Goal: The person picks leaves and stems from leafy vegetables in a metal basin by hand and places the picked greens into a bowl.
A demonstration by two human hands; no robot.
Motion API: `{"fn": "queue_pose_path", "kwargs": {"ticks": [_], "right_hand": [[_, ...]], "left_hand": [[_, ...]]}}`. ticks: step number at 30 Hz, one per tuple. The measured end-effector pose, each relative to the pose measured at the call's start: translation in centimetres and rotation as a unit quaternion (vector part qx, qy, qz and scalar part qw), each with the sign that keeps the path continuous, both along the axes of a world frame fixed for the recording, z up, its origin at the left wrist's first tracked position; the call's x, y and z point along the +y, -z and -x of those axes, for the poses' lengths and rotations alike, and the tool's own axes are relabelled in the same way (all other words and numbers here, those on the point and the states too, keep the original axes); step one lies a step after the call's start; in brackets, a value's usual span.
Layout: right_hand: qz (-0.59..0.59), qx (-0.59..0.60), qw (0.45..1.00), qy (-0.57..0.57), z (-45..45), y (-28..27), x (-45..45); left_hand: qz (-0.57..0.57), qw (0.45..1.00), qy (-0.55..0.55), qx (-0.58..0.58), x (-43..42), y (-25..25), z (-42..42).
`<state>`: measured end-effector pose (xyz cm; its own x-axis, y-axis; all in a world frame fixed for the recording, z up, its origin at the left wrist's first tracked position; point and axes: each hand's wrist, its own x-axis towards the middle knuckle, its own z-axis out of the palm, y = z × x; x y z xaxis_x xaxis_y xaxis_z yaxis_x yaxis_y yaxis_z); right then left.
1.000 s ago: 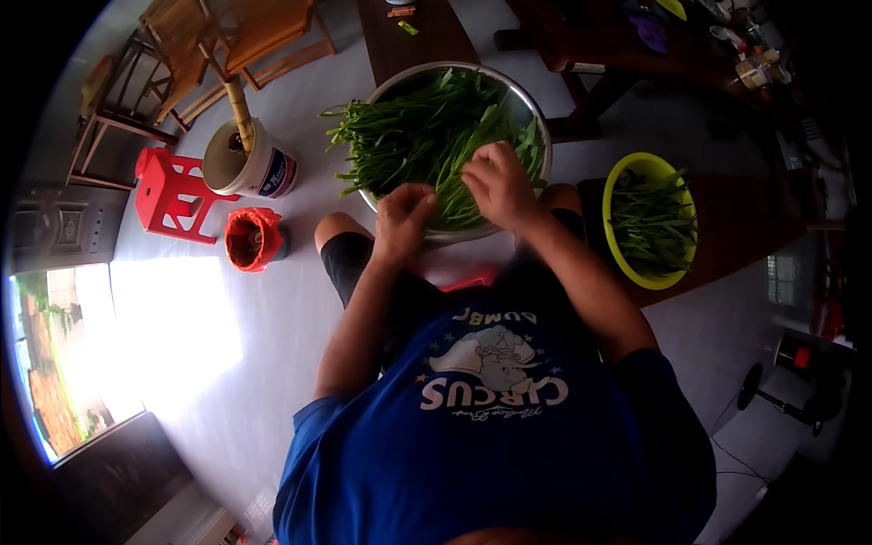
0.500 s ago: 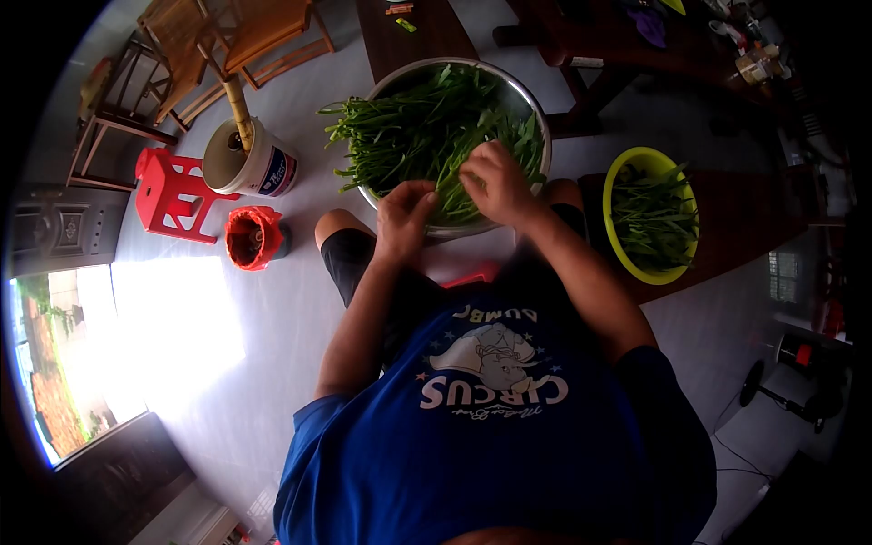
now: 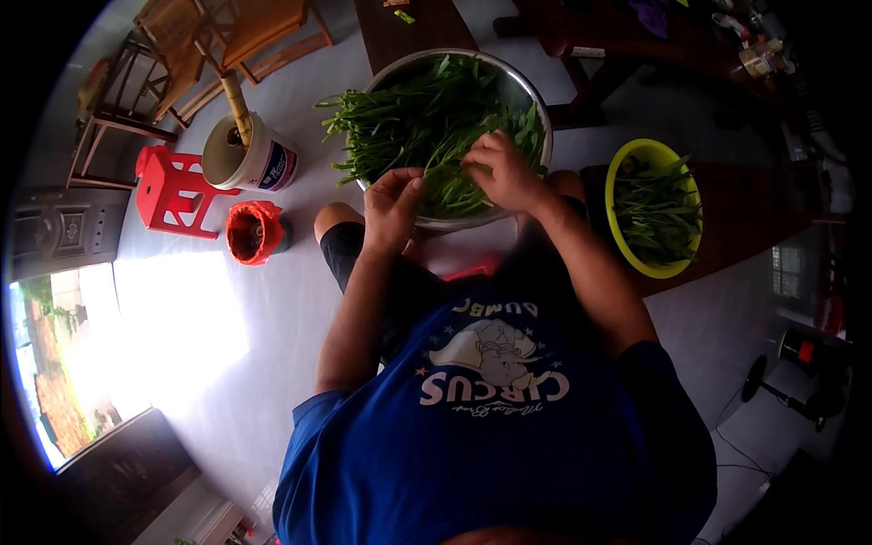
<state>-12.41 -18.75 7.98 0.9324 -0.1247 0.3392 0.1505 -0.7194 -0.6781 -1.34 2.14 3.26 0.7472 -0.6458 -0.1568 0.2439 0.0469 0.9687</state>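
Between my knees stands a large metal basin (image 3: 546, 127) heaped with leafy green vegetables (image 3: 386, 132), their long stems hanging over its left rim. At the basin's near edge, my left hand (image 3: 392, 211) is closed, thumb pressed to fingers, on a green vegetable stem. Just to its right, my right hand (image 3: 509, 177) is also closed, its fingertips pinched at the greens over the basin; a thin green piece appears to run between the two hands. Fingers partly hide what each one grips.
To the right, a yellow-green basin (image 3: 627, 256) holds more leafy greens (image 3: 658, 213) on a dark wooden bench (image 3: 754, 213). On the left are a red-lined bin (image 3: 254, 232), a white bucket (image 3: 272, 163) with a bamboo pole, a red stool (image 3: 173, 186) and wooden chairs (image 3: 263, 36).
My left hand has shifted slightly up and left, and my right hand slightly right and down, so they are a little farther apart. The camera view has tilted slightly.
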Motion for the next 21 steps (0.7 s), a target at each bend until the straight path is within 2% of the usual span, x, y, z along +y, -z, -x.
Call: {"fn": "queue_pose_path", "kwargs": {"ticks": [5,11,14,17,20,21], "right_hand": [[-0.016,-0.036,0.999,-0.005,-0.4,3.7,-1.2],[-0.013,-0.053,0.998,-0.022,-0.4,3.1,-1.1],[0.004,-0.114,0.993,-0.013,-0.8,3.2,-1.0],[-0.012,-0.099,0.992,0.078,-0.8,3.7,-0.5],[-0.087,-0.087,0.987,0.104,-1.1,5.1,-0.8],[-0.155,-0.065,0.979,0.113,-0.9,5.5,-0.6]], "left_hand": [[0.007,1.0,-0.017,0.011,0.0,0.5,-0.4],[0.005,1.0,-0.013,0.008,0.0,1.2,-0.7],[-0.001,1.0,-0.001,-0.002,-0.1,1.2,-0.7],[-0.017,1.0,0.014,-0.013,-0.2,1.5,-0.7],[-0.04,0.998,0.024,-0.035,-0.5,0.6,-0.2],[-0.045,0.998,0.025,-0.044,-0.7,0.5,-0.2]]}}
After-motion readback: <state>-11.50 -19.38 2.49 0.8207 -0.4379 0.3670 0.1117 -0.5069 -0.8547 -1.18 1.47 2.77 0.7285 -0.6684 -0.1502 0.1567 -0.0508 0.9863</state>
